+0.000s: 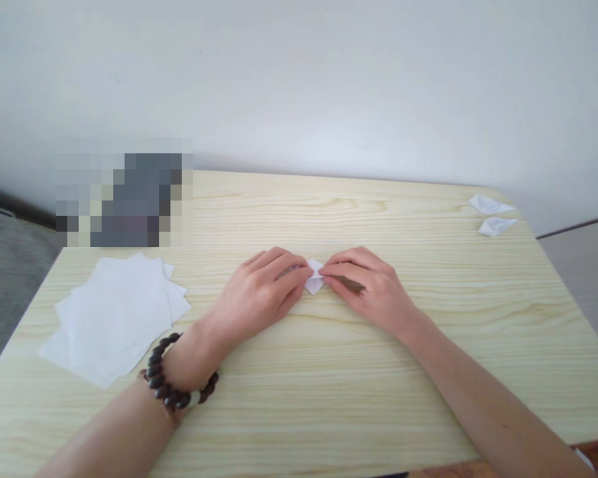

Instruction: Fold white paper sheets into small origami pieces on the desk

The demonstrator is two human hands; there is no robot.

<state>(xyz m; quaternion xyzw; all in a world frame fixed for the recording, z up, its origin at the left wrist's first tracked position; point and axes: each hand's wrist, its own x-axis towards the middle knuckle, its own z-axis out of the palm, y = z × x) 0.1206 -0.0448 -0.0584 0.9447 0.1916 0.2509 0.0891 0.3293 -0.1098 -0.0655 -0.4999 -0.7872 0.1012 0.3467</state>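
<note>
A small folded piece of white paper lies on the light wooden table, near its middle. My left hand presses on the paper's left side with its fingers curled together. From the right, my right hand pinches the same paper, fingers closed on its edge. Most of the paper is hidden under the fingers. A dark bead bracelet circles my left wrist.
A loose stack of white paper sheets lies at the table's left. Two small folded white paper shapes rest at the far right corner. A blurred dark object stands at the back left against the white wall.
</note>
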